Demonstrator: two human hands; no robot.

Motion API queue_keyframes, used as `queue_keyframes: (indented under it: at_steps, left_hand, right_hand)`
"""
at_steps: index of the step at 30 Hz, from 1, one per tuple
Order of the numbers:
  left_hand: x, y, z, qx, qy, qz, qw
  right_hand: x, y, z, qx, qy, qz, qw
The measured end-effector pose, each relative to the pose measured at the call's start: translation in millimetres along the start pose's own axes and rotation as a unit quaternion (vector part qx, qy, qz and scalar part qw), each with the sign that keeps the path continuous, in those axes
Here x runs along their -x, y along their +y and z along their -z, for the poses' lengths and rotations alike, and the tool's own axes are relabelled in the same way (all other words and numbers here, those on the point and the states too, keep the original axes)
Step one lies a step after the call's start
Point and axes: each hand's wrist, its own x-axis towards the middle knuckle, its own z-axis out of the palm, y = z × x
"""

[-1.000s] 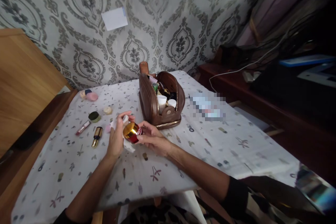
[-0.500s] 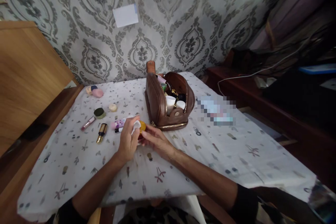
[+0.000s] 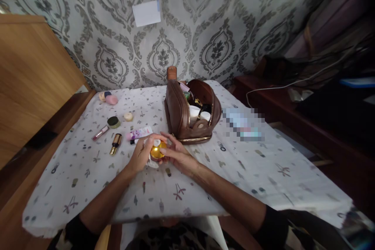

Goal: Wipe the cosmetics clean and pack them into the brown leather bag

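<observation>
A round jar with a shiny gold lid [image 3: 158, 150] is between my two hands above the front half of the table. My left hand [image 3: 141, 155] grips its left side together with a crumpled white tissue [image 3: 153, 162], part of which hangs below the jar. My right hand [image 3: 179, 157] holds the jar from the right, thumb on the lid. Just behind them stands an open brown bag [image 3: 177, 112] filled with bottles and jars. A white and purple tube [image 3: 141, 133] lies beyond my left hand, with a black-ended item partly hidden beside it.
On the table's left lie a gold and black lipstick [image 3: 115, 144], a pink tube [image 3: 100, 133], a green-lidded jar [image 3: 113, 122], a small cream jar [image 3: 128, 116] and a pink item [image 3: 111, 99]. A pixelated object [image 3: 243, 124] lies right of the bag.
The gold lid has turned to face upward and shows more fully. The tissue now hangs below the jar. My hands sit slightly further right in view, and the whole view has shifted a little.
</observation>
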Motion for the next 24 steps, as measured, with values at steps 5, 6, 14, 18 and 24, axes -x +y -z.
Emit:
queue_keyframes:
  at_steps: [5,6,14,18,24]
  left_hand:
    - [3.8,4.0,0.5,0.009,0.036,0.007,0.999]
    - [4.2,6.0,0.6,0.009,0.042,0.011,0.999]
    - [-4.3,17.3,0.7,0.009,0.034,0.031,0.999]
    - [-5.4,14.2,1.3,0.017,0.058,0.004,0.998]
    - [-0.6,7.3,-0.3,-0.036,0.11,-0.042,0.992]
  right_hand:
    - [0.9,0.5,-2.4,0.017,-0.047,-0.02,0.999]
    - [1.8,-0.2,-3.2,0.021,-0.054,-0.023,0.998]
    - [7.9,-2.2,-5.6,0.025,-0.129,-0.028,0.991]
    - [7.5,-2.1,-4.7,-0.001,-0.132,-0.027,0.991]
    - [2.9,0.9,-3.8,-0.052,-0.101,0.009,0.993]
